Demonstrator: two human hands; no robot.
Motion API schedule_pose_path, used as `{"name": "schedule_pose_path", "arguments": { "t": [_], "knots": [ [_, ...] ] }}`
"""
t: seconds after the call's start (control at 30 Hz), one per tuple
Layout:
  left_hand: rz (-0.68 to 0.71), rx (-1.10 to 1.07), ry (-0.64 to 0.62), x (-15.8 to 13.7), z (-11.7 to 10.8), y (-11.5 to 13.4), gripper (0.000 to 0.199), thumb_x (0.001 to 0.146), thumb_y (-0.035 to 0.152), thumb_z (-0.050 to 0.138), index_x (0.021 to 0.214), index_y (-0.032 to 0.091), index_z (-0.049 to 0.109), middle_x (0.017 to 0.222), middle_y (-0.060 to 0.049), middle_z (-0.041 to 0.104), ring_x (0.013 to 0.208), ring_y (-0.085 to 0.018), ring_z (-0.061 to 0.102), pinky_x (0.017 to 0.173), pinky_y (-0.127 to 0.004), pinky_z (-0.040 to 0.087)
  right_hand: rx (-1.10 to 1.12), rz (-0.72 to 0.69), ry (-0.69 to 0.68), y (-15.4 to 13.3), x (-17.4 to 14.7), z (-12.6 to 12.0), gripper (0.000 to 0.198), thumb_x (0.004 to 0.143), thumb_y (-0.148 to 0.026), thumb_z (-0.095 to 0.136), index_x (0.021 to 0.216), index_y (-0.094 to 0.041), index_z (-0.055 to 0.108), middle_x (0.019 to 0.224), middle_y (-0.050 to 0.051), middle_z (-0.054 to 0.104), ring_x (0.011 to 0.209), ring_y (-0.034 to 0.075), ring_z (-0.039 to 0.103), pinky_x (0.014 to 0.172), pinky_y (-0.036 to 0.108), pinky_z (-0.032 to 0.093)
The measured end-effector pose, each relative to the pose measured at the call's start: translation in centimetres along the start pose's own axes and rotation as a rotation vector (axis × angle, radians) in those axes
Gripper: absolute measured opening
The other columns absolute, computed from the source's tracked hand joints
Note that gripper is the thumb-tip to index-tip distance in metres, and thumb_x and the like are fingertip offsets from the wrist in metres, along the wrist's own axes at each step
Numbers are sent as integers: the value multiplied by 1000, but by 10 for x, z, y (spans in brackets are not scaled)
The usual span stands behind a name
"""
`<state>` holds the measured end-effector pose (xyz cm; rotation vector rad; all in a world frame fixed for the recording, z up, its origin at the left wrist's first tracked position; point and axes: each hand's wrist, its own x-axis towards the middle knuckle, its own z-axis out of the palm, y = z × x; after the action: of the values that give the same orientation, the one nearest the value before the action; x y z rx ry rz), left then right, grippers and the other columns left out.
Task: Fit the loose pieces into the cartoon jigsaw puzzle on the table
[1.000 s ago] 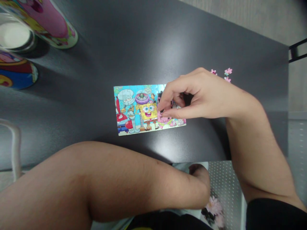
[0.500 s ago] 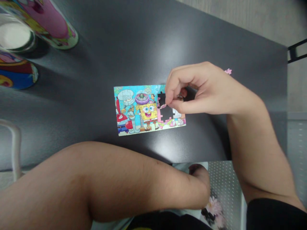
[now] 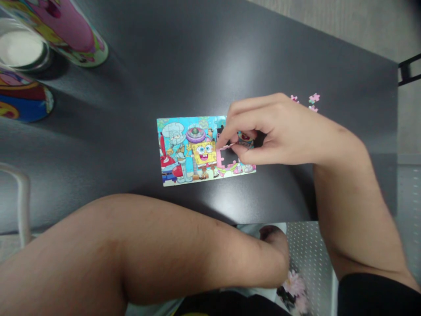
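Note:
A cartoon jigsaw puzzle [image 3: 177,151] lies on the dark grey table, mostly assembled, with a dark gap in its right part. Over that gap is my right hand [image 3: 259,127], pinching a small pink puzzle piece [image 3: 226,146] between thumb and fingertips. The piece is tilted at the gap's left side; whether it touches its neighbours I cannot tell. My left hand [image 3: 276,250] hangs past the table's near edge at the end of my forearm, bent away, its fingers mostly hidden. Loose pink puzzle pieces [image 3: 314,97] lie beyond my right wrist.
At the upper left of the table [image 3: 158,57] stand a pink cartoon-printed can [image 3: 79,35], a blue and red printed can [image 3: 24,98] and a clear container with a whitish top [image 3: 21,48]. A pale curved metal tube [image 3: 23,202] is at the left edge.
My right hand has shifted slightly down and its fingers have turned the pink piece, which now sits nearer the gap's upper left. More loose pieces show behind the wrist. My left arm stays put.

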<state>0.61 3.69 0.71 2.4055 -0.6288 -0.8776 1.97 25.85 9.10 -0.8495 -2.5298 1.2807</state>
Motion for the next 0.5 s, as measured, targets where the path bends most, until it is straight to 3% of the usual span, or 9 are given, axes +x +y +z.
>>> {"name": "schedule_pose_path", "arguments": {
  "t": [0.13, 0.3, 0.5],
  "knots": [
    [-18, 131, -9, -6, 0, 4, 16, 64, 38, 72, 73, 25, 74, 111, -3, 82, 94, -24, 66, 74, -40, 52, 17, 46, 25, -4, -5, -1, 21, 82, -24, 94, 98, -38, 90, 91, -1, 87, 73, 25, 68, 71, 46, 63],
    [-28, 142, 22, 1, 4, 7, 17, 66, 38, 68, 77, 26, 73, 110, -2, 81, 93, -25, 69, 76, -42, 52, 80, 78, -10, -6, -5, -1, 29, 82, -26, 97, 108, -39, 92, 91, -2, 90, 72, 26, 71, 71, 47, 64],
    [-12, 123, -11, -3, 0, 3, 19, 65, 36, 66, 79, 26, 74, 115, -4, 80, 96, -25, 69, 79, -43, 52, 56, 30, -69, -6, -5, 2, 8, 97, -26, 90, 102, -32, 91, 81, 0, 85, 69, 22, 71, 68, 43, 59]
  ]
}}
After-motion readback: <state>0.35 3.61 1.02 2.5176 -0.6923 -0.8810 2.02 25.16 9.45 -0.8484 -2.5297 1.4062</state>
